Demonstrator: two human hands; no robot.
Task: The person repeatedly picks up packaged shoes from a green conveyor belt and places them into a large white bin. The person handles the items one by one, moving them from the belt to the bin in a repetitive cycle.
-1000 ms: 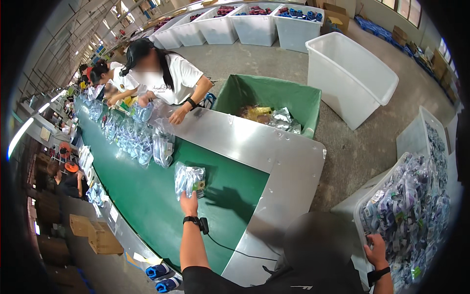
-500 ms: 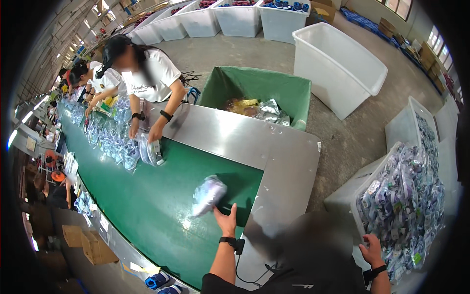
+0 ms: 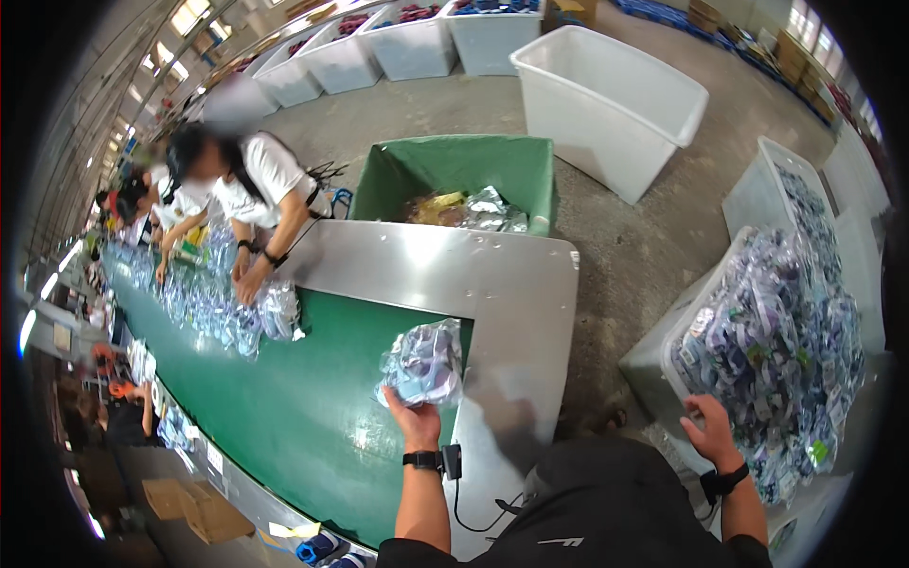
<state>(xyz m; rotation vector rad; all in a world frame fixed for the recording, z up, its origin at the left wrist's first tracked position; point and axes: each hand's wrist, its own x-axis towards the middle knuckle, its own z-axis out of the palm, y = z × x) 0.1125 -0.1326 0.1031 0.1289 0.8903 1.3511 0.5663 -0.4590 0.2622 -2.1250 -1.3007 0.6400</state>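
My left hand (image 3: 414,421) grips the lower edge of a clear plastic bag of pale blue and lilac shoes (image 3: 422,362). The bag is over the green conveyor belt (image 3: 327,417), near its right end; whether it touches the belt I cannot tell. Part of my thumb and fingers is behind the crinkled plastic. On the other side, my right hand (image 3: 710,431) has its fingers apart and holds nothing. It hovers beside a white bin (image 3: 663,374) heaped with similar bagged shoes (image 3: 772,350).
A metal ledge (image 3: 516,312) borders the belt. Beyond it stand a green bin (image 3: 454,151) with plastic scraps and a tall white bin (image 3: 606,123). At the far left a co-worker (image 3: 265,185) handles bagged shoes (image 3: 213,303). Cardboard boxes (image 3: 213,511) lie below the belt's left side.
The bagged shoes in my left hand have turned and now face me more broadly. My right hand remains by the heaped bin. The view has shifted, and the co-worker bends lower over the bags.
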